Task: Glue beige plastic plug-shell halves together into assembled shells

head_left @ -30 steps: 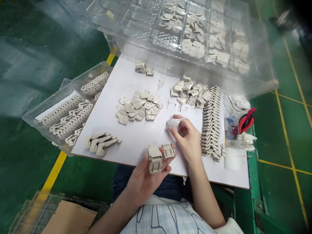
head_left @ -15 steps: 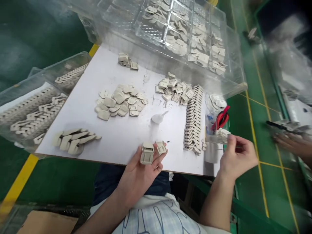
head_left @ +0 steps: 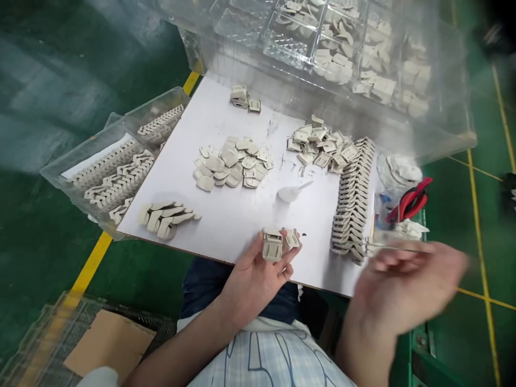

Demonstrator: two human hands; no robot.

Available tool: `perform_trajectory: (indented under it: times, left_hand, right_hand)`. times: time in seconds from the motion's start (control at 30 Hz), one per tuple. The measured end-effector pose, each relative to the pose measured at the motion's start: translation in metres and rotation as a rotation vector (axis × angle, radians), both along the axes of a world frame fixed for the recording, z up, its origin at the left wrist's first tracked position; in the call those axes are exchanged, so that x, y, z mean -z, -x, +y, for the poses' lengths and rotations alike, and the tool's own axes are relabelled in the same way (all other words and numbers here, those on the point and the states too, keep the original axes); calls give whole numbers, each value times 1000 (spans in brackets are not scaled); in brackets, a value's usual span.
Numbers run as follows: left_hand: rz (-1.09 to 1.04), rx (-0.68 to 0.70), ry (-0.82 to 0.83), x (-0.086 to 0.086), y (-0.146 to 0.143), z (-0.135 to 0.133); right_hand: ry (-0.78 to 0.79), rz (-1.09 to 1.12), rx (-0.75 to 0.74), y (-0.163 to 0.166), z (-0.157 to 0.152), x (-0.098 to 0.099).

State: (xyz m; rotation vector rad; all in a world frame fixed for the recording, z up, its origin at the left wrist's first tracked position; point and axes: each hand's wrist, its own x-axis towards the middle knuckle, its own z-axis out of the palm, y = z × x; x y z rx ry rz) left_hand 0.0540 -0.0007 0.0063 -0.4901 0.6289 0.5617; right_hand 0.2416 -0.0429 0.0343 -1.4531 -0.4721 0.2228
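My left hand (head_left: 258,274) is closed on two beige plastic clip parts (head_left: 273,244) over the near edge of the white board (head_left: 229,215). My right hand (head_left: 407,285) is blurred by motion at the board's near right corner. It pinches a thin metal pin (head_left: 387,246) that points left toward a long row of stacked beige parts (head_left: 352,199). A small translucent glue bottle (head_left: 292,192) lies on its side in the middle of the board.
Loose beige parts lie in two heaps (head_left: 231,166) (head_left: 320,145) on the board, with a short fanned row (head_left: 165,217) at the near left. A clear tray (head_left: 113,172) sits on the left, compartment boxes (head_left: 342,48) at the back, red-handled pliers (head_left: 409,201) on the right.
My right hand let go of the glue bottle, went to the right side by the small container, and now swings back with a thin pin. My left hand keeps its two parts.
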Motion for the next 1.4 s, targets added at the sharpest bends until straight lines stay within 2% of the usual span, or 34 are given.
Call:
perform_trajectory:
  times: [0.1, 0.17, 0.47, 0.77, 0.87, 0.97, 1.1, 1.17, 1.27, 1.4]
  left_hand:
    - [4, 1, -12, 2, 0, -1]
    - [-2, 10, -23, 4, 0, -1]
    - [-37, 51, -116, 14, 2, -5]
    - [1, 37, -55, 5, 3, -2]
    - [14, 19, -17, 3, 2, -1]
    - [22, 23, -11, 3, 3, 0]
    - [48, 37, -67, 5, 4, 0]
    - [75, 41, -94, 6, 4, -1]
    - [101, 64, -107, 10, 4, -1]
    - [112, 93, -87, 12, 5, -2]
  right_hand:
    - [-75, 145, -196, 53, 18, 14]
    - [-81, 164, -278, 68, 23, 20]
    - [-54, 150, -338, 68, 20, 26]
    - [-53, 187, -291, 62, 19, 27]
    - [-51, 196, -219, 54, 14, 22]
    - [-73, 132, -42, 28, 5, 14]
    - [-106, -276, 292, -30, -16, 6]
    - [-97, -436, 414, -57, -27, 5]
    - [-42, -529, 512, -81, -38, 6]
    - [26, -542, 566, -89, -37, 14]
